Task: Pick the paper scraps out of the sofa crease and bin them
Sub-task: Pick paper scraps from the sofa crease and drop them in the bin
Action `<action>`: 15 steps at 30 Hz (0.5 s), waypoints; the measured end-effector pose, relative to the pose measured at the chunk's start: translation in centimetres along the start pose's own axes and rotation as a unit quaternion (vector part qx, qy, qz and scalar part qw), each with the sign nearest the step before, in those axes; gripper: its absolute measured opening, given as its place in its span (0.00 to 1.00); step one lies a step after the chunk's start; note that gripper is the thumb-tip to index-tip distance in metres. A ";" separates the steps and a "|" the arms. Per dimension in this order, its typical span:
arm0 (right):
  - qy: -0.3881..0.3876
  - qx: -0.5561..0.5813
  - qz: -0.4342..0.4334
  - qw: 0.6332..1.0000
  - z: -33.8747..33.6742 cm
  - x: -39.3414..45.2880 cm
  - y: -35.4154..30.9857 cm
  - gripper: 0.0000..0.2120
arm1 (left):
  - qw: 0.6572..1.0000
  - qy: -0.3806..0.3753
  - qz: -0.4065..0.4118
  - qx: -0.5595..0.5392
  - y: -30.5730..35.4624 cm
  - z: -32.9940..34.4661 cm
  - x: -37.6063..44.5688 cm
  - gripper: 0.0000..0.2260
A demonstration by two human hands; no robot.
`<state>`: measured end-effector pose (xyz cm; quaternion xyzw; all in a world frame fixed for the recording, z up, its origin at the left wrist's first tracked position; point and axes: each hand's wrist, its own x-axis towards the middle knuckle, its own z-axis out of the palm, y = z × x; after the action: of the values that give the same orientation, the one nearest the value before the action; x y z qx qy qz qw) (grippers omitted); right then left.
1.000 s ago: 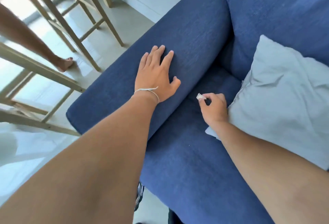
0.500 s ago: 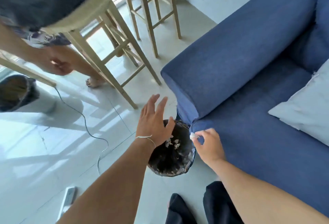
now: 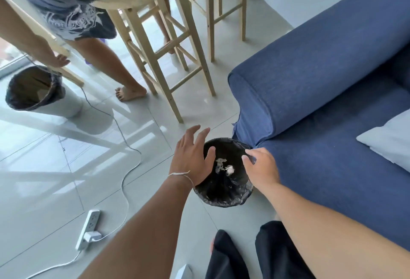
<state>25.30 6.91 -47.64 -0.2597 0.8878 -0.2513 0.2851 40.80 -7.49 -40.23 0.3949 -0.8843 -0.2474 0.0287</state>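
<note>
Paper scraps (image 3: 224, 165) lie at bottom of black-lined bin (image 3: 224, 198) on glossy tiled floor (image 3: 44, 178), just beside blue sofa (image 3: 321, 92) corner. My right hand (image 3: 263, 168) over bin rim, fingers loose, empty. My left hand (image 3: 193, 159) spread flat above other rim, holding nothing. Wooden stools (image 3: 168, 56), second bin (image 3: 33, 87), power strip (image 3: 88, 225) with cable around. Another person cut off at top; pale cushion (image 3: 390, 143) cropped by frame edge.

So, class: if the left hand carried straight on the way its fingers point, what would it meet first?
Probably the wooden stool. The left hand, open beside the bin, points up-frame across bare floor toward its nearest leg; depth is unclear.
</note>
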 end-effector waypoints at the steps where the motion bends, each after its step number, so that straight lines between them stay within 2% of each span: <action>1: 0.026 0.020 0.009 0.999 -0.5 0.2 0.0 0.15 | 1.000 0.007 0.018 0.002 0.5 0.1 0.6 0.22; 5: 0.101 0.071 0.057 0.991 -3.4 0.6 1.5 0.16 | 0.991 0.037 0.131 -0.010 4.5 0.4 2.9 0.18; 9: 0.171 0.093 0.084 0.977 -8.4 1.4 5.3 0.16 | 0.967 0.037 0.247 -0.043 11.6 2.1 5.6 0.16; 15: 0.289 0.091 0.160 0.940 -20.5 0.9 15.0 0.19 | 0.945 -0.001 0.318 -0.083 22.3 6.9 8.2 0.17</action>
<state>6.83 23.56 -42.26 -0.0031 0.9350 -0.3466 0.0756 18.21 2.14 -37.15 0.0894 -0.9401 -0.2988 0.1375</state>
